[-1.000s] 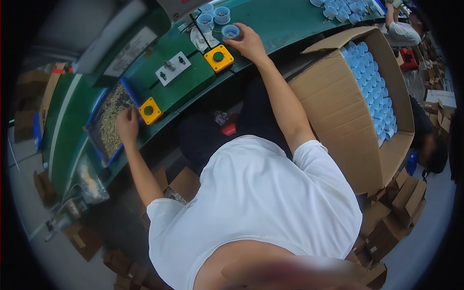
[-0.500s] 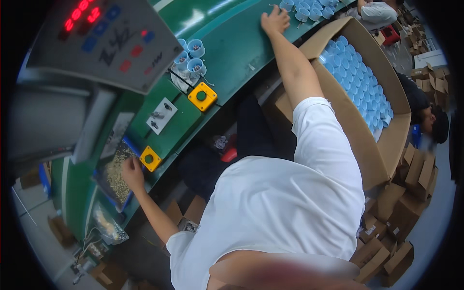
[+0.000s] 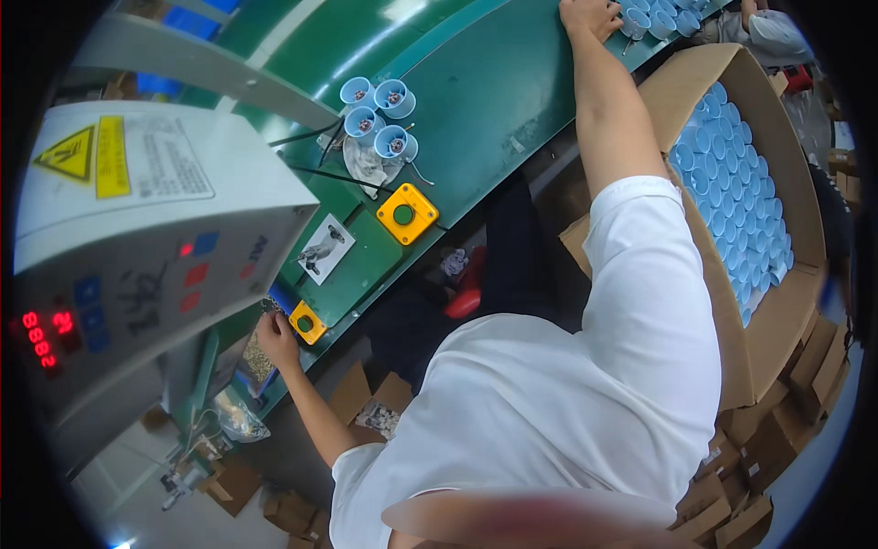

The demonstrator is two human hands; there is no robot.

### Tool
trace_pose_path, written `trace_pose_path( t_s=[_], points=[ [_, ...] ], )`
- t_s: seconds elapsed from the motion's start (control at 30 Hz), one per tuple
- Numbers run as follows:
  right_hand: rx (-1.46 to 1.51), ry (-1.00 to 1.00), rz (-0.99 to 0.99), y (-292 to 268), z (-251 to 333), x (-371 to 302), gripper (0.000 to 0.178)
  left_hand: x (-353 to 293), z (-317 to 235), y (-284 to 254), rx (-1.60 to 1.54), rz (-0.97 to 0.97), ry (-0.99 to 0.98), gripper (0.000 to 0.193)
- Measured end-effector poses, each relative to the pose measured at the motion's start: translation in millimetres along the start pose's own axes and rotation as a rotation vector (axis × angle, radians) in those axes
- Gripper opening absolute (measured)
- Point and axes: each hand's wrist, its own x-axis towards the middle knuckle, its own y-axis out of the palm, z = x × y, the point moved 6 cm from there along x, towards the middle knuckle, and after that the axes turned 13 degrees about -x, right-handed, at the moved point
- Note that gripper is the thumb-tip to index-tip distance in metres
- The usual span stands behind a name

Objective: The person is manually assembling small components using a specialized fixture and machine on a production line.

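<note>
Head: right hand [image 3: 591, 16] far outstretched

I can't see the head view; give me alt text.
The person's right hand is beside a cluster of light-blue round cups on a green bench; the left hand is at a blue-rimmed tray of small tan pieces. Four more cups holding small parts stand between them.

Two hands are in view: one left hand [image 3: 277, 341] and one right hand [image 3: 590, 18]. There are two yellow button boxes [image 3: 422, 216], each with one green button [image 3: 402, 215]. Four blue cups [image 3: 401, 113] stand grouped with small parts inside. A second cluster of cups [image 3: 662, 25] runs out of view, uncountable; one large carton [image 3: 777, 339] contains dozens more. One white plate [image 3: 329, 260], one tray [image 3: 281, 295] and one display machine [image 3: 174, 210] also appear.
</note>
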Motion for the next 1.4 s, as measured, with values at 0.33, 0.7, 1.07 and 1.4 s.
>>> trace_pose_path(
  t_s=[0.33,0.7,1.07,1.4],
  points=[
    [0.134,-0.173,-0.216,37,13,19,0.046,-1,-8,-10,0.053,-0.094,-0.010,0.017],
    [0.288,-0.609,-0.359,-27,56,-142,0.023,4,-26,2,0.032,-0.035,-0.140,0.023],
    [1.055,-0.826,-0.219,-240,39,-426,0.022,5,-33,-3,0.041,-0.122,-0.095,0.025],
    [1.095,-1.086,-0.170,-266,77,-456,0.026,-5,-34,-8,0.028,-0.163,-0.138,0.025]
  ],
)
